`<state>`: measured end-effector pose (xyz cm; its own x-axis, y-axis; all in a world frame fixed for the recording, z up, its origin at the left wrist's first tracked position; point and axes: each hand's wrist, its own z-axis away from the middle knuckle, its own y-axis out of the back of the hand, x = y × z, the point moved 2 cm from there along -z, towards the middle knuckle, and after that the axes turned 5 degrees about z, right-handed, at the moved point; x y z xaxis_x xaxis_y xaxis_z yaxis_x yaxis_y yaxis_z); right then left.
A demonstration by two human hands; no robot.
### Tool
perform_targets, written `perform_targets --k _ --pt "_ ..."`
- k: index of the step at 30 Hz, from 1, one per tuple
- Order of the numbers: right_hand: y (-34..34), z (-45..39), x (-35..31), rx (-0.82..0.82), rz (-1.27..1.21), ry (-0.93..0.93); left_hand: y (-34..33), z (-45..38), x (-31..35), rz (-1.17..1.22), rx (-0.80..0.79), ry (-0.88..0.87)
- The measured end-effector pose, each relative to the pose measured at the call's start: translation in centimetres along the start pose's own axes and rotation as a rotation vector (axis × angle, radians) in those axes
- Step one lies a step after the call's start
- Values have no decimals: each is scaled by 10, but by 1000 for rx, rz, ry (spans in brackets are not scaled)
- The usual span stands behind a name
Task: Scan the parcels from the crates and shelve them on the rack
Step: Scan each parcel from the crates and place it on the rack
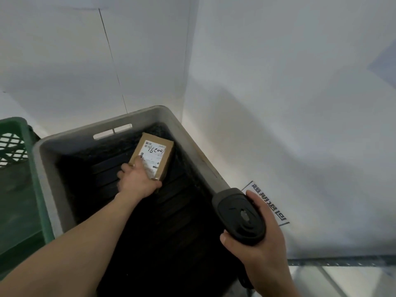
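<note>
One parcel (152,157) in grey crate (64,144), left-hand fingers (126,169) gripping it; right hand (259,239) clasps scanner (240,216).

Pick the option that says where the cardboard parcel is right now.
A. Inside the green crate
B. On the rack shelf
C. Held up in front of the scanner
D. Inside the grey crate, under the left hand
D: the parcel lies on the dark floor of the grey crate, with the left hand gripping its near end, while the right hand holds the scanner off to the side.
</note>
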<state>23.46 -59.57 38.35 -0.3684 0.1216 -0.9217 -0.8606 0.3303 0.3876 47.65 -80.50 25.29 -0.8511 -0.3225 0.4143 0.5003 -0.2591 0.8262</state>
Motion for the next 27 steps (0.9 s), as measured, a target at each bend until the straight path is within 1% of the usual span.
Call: perform_targets --k 3,7,9,11,13,17,20,22,27 --pt "0 -1 -1 -14 -4 -3 7 14 2 -210 22 -118" --pt "0 1 -3 -54 -1 -5 5 48 -3 -495 122 -320" --pt "0 1 -3 -69 -11 -13 -1 65 -9 -590 129 -397" --pt "1 2 -4 -79 -20 -21 -10 80 -15 -616 92 -434" --pt "2 2 -5 -88 -20 -29 -16 88 -18 -538 28 -434" --pt "7 5 -4 -85 -39 -24 -15 85 -17 -246 -62 -400" --pt "12 7 -5 -98 -51 -5 -4 81 -15 -249 -152 -357" --pt "16 10 -7 -100 -54 9 3 81 -15 -242 -182 -326" --pt "30 22 -10 -134 -48 45 23 87 -10 -21 -256 -182"
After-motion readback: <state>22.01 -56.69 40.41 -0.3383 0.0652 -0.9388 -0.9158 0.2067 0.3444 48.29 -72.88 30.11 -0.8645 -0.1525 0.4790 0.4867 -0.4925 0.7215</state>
